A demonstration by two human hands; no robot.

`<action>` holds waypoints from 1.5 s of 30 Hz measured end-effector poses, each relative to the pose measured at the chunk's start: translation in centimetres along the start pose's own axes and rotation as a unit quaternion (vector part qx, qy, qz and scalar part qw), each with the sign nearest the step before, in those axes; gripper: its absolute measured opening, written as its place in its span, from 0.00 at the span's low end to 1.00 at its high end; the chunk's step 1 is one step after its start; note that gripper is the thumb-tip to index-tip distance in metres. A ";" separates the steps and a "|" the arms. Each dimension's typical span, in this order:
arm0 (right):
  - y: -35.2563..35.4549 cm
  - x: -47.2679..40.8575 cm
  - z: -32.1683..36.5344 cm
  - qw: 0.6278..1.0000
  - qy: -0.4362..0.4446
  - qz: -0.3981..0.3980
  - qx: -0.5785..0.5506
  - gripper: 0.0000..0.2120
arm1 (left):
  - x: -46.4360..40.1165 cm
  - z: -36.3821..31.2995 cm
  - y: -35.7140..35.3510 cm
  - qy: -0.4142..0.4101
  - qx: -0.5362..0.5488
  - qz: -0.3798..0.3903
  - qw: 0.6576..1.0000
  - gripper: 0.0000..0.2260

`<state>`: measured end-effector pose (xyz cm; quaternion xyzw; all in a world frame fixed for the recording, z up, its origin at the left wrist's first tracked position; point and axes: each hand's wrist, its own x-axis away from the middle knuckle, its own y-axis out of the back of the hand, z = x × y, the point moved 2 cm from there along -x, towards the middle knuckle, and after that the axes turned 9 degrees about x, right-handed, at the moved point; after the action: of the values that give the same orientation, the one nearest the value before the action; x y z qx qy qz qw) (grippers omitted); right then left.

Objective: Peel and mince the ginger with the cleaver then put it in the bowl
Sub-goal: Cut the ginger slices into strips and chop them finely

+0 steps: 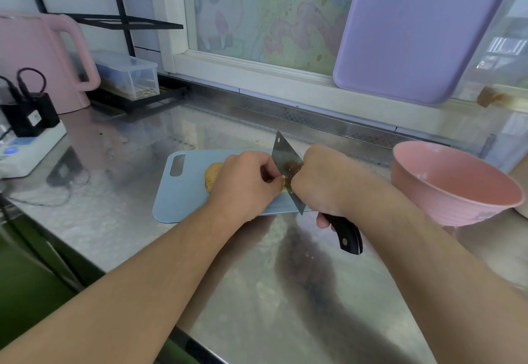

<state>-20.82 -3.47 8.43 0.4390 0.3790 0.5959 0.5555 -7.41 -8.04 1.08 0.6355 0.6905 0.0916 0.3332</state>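
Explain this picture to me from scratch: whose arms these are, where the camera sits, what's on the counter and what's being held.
There is no machine here. The single picture comes from a camera worn on a person's head, looking down at their own two bare hands. The right hand grips the black handle of a cleaver, blade down on a light blue cutting board. The left hand pinches a piece of ginger right against the blade. The board lies on a steel counter. An empty pink bowl waits to the right, a pink kettle stands at far left, and a purple board leans at the window.
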 end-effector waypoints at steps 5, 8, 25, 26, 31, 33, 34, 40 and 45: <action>-0.2 -0.1 0.0 1.000 -0.007 0.006 0.004 0.06 | 0.0 0.0 0.0 0.007 0.002 0.005 1.000 0.03; -0.8 -0.6 0.1 1.000 0.000 0.007 0.011 0.07 | 0.0 -0.1 0.1 0.010 0.003 0.010 1.000 0.03; 1.2 -0.5 -0.6 0.999 -0.017 -0.038 -0.035 0.06 | -0.2 0.4 0.1 0.024 0.046 0.012 0.999 0.04; 1.1 -0.4 -0.5 0.999 -0.017 -0.035 -0.036 0.06 | -0.2 0.4 0.1 0.023 0.044 0.012 0.999 0.04; 0.7 -0.4 -0.6 0.999 -0.019 -0.025 -0.042 0.07 | -0.2 0.3 0.2 0.024 0.033 0.013 0.999 0.03; 0.7 -0.3 -0.4 0.999 -0.018 -0.023 -0.042 0.08 | -0.2 0.3 0.1 0.025 0.030 0.014 0.999 0.03; 0.6 -0.3 -0.3 0.999 -0.017 -0.021 -0.040 0.07 | -0.2 0.3 0.2 0.026 0.029 0.014 0.999 0.03; 0.2 0.1 0.2 0.999 -0.012 -0.002 -0.031 0.06 | -0.2 0.1 0.3 0.027 0.015 0.017 0.999 0.04; -0.4 -0.2 0.2 0.999 -0.022 0.014 -0.030 0.06 | -0.2 0.1 0.5 0.029 0.016 0.021 0.999 0.04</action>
<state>-20.46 -3.62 8.14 0.4410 0.3422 0.6048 0.5681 -6.98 -8.19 1.34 0.6526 0.6874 0.1057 0.3009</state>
